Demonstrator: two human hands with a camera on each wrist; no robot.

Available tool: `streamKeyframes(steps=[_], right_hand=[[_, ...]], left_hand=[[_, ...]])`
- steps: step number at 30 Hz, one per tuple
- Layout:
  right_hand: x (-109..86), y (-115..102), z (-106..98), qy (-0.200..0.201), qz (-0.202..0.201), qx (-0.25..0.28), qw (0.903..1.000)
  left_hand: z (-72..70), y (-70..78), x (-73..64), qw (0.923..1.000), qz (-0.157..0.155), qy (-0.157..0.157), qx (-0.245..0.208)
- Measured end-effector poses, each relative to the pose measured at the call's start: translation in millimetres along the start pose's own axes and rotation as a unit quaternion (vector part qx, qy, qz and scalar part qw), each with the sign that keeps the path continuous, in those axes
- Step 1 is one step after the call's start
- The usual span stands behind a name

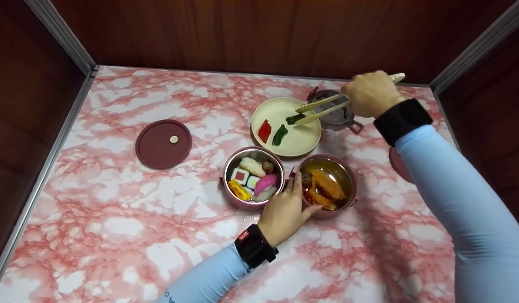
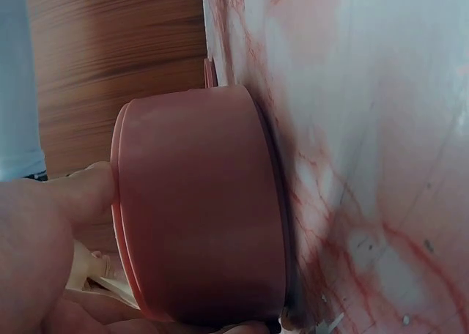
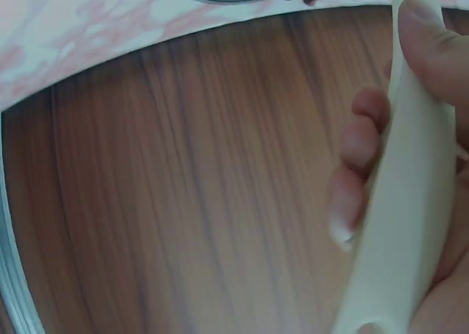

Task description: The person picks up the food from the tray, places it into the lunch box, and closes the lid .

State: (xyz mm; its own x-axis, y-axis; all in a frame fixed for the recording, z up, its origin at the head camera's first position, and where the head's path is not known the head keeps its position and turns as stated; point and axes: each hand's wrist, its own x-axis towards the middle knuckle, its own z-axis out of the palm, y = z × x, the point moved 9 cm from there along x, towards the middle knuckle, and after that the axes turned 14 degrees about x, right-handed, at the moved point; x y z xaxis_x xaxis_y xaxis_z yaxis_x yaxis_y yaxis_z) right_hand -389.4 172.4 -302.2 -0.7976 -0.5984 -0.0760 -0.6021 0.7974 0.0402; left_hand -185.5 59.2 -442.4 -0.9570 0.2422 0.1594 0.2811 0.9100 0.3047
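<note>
In the head view my right hand grips cream tongs over the cream plate. A dark green pepper-like piece lies between the tong tips. On the plate are a red piece and another green piece. My left hand holds the right pink lunch container, its thumb at the rim and fingers along the side. That container holds orange-brown food pieces and a brown ball. The left wrist view shows the thumb against the container. The right wrist view shows the tongs' handle.
Left of the held container stands another pink lunch container with sushi-like pieces. A transparent lid with clips lies behind the plate's right side. One dark red lid lies at left, another round partly behind the right arm. Wooden walls enclose the table.
</note>
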Motion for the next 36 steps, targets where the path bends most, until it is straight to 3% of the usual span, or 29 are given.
streamKeyframes(steps=[8,16,20,24,30,36], right_hand=[[1.8,0,0,-0.02,0.032,-0.018,0.9991],[-21.5,6,-10,0.009,0.051,0.005,0.9987],[-36.1,12,-17,-0.003,0.078,0.028,0.9965],[-57.2,15,-26,-0.022,0.104,0.041,0.9935],[-109.0,13,-44,0.006,0.132,0.07,0.9887],[-162.1,6,-49,0.021,0.159,0.077,0.9841]], left_hand=[[2.1,0.6,0.0,1.0,-0.001,0.0,0.006],[3.3,-0.6,-0.6,0.9999,-0.001,-0.011,0.0],[2.3,0.3,-0.4,0.9999,0.001,-0.011,0.002],[3.0,0.6,-0.1,0.9999,0.001,-0.016,0.003],[3.7,1.1,0.1,0.9998,-0.001,-0.019,0.0],[2.1,0.7,0.3,0.9999,-0.002,-0.013,-0.002]])
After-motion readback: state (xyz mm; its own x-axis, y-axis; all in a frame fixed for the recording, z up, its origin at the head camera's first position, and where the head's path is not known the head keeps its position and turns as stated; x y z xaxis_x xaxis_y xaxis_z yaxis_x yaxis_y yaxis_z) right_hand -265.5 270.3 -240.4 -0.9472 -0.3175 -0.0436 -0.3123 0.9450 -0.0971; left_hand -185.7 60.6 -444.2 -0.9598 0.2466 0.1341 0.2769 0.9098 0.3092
